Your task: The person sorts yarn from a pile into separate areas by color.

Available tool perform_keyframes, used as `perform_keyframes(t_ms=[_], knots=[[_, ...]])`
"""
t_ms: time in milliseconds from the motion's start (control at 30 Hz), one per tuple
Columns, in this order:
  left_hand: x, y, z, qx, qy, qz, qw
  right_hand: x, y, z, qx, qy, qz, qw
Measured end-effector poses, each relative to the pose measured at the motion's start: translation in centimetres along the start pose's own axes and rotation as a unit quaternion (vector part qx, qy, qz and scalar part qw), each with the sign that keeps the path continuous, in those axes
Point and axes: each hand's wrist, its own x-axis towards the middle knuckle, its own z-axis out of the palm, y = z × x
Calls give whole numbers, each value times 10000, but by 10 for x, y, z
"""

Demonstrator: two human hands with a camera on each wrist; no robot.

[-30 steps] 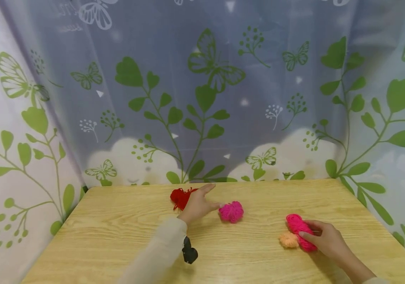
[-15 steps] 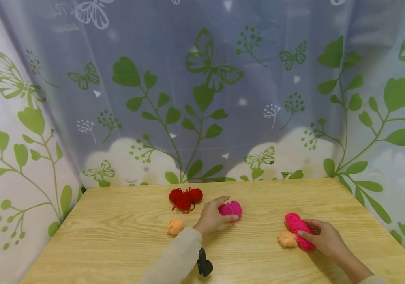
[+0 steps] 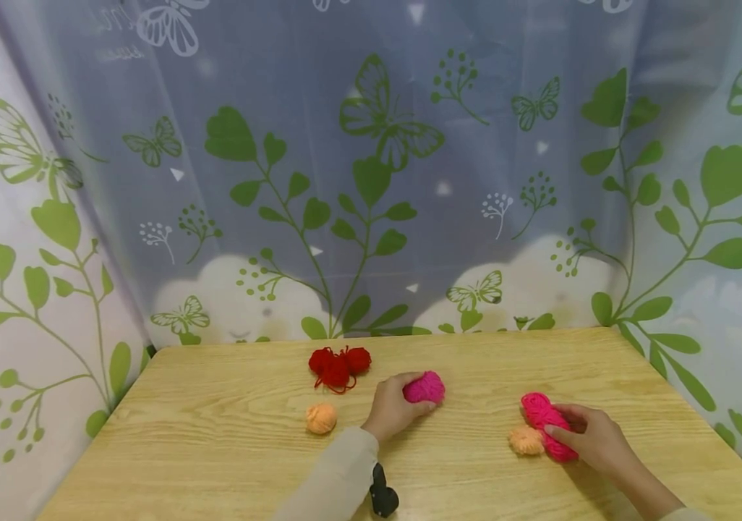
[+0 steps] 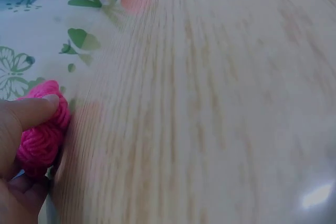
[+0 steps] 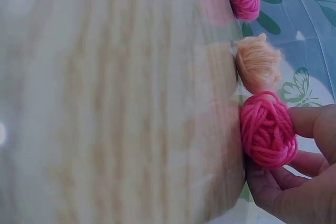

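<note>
My left hand (image 3: pixel 414 395) curls round a magenta yarn ball (image 3: pixel 426 386) at mid-table, thumb in front and fingers over its far side. The left wrist view shows the same ball (image 4: pixel 41 136) under a finger (image 4: pixel 29 113). At the right, my right hand (image 3: pixel 557 422) grips a bright pink yarn skein (image 3: pixel 540 416) lying on the table. A fuzzy peach yarn tuft (image 3: pixel 526 440) touches the skein's left side. In the right wrist view the skein (image 5: pixel 266 129) sits between my fingers (image 5: pixel 311 121), and the peach tuft (image 5: pixel 257 62) lies beside it.
A red yarn bundle (image 3: pixel 338 364) lies behind and left of my left hand, and a small peach yarn ball (image 3: pixel 321 418) sits left of it. The wooden table (image 3: pixel 215 456) is backed and flanked by a leaf-and-butterfly curtain (image 3: pixel 371 181).
My left hand moved right from the red bundle to the magenta ball and closed round it, uncovering the small peach ball. My right hand stayed on the pink skein.
</note>
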Motion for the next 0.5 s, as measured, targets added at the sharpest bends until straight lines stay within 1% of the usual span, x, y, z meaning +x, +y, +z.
perform_keyframes(t_ms=[133,267,500], knots=[[0,-2,0,-92,88,-216,9997,-1,-1,1,-33,75,-50,10000],[1,-5,1,-250,136,-371,9989,0,-1,1,-18,87,-4,10000],[3,-10,1,-410,207,-428,9980,0,-1,0,22,96,91,9999]])
